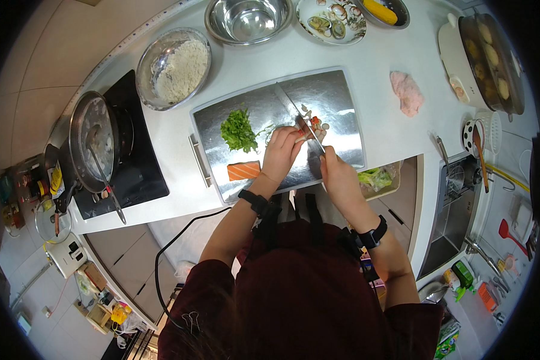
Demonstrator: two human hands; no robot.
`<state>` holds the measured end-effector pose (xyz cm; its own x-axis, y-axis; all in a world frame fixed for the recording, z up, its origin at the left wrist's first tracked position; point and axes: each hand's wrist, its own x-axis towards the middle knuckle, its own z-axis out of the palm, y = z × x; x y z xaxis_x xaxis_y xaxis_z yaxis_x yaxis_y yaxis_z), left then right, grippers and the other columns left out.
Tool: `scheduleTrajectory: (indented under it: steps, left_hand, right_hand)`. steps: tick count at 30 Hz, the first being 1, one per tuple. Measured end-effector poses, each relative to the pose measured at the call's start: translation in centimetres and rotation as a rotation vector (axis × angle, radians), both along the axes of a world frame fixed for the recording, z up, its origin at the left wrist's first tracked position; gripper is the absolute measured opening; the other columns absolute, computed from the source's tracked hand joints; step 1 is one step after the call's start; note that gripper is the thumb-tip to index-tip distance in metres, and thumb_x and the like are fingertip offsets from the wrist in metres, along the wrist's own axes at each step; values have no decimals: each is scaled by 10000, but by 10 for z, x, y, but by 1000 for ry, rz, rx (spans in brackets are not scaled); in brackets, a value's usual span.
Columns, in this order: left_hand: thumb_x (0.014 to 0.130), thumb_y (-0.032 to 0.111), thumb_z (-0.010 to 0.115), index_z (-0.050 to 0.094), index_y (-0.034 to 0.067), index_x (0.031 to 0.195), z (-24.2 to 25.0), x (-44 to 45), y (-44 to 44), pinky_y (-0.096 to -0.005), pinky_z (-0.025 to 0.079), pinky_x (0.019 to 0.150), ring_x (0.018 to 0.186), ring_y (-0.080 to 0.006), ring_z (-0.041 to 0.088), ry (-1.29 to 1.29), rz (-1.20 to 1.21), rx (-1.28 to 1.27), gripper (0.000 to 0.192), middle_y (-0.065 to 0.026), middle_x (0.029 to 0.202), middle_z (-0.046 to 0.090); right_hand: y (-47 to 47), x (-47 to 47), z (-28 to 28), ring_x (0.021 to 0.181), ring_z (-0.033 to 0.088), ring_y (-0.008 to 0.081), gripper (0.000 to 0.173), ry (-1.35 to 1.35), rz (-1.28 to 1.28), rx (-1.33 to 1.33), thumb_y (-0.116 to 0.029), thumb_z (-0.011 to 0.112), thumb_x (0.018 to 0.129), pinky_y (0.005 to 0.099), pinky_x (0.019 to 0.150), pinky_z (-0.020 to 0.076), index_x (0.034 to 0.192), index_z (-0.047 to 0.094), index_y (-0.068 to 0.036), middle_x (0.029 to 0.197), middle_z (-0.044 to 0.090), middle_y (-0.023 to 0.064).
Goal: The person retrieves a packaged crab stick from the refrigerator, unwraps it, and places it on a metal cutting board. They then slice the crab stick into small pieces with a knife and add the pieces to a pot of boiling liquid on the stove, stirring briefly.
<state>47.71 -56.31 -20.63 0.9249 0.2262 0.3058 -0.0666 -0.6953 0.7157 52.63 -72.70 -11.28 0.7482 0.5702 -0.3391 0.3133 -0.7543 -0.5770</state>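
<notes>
My right hand [339, 173] grips the handle of a kitchen knife [289, 102], whose long blade slants up and left across the metal cutting board [270, 96]. My left hand [280, 148] pinches a red-and-white crab stick [300, 137] against the board, fingertips close beside the blade. Cut red-and-white pieces [319, 128] lie on the blade's right side. Chopped green leaves [238, 130] are heaped on the board's left half, with a few shreds near my left fingers. Below them sits an orange salmon block [244, 171] with pale stripes.
A steel bowl of flour [182, 72], another steel bowl [248, 20] and a patterned plate [357, 31] stand behind the board. To the left, a pan [94, 148] with a ladle rests on the cooktop. A pink cloth [406, 93], steamer [463, 67] and sink [445, 234] are rightward.
</notes>
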Motion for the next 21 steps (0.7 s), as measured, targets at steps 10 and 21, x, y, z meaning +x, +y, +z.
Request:
scheduleTrajectory:
  steps: [10, 21]
  left_hand:
    - [799, 69, 714, 606, 28, 1031, -1, 0, 3, -406, 494, 854, 988, -337, 566, 16, -19, 39, 260, -125, 1073, 587]
    - [800, 192, 735, 569, 41, 1035, 2, 0, 2, -412, 442, 864, 996, -318, 551, 5, 91, 187, 324, -103, 1095, 579]
  right_hand:
    - [22, 6, -25, 669, 628, 423, 173, -128, -38, 128, -109, 524, 947, 516, 565, 470, 1062, 454, 0, 757, 636, 230]
    - [-6, -4, -17, 696, 623, 431, 159, -96, -106, 173, -125, 516, 968, 506, 577, 463, 1089, 473, -31, 779, 629, 225]
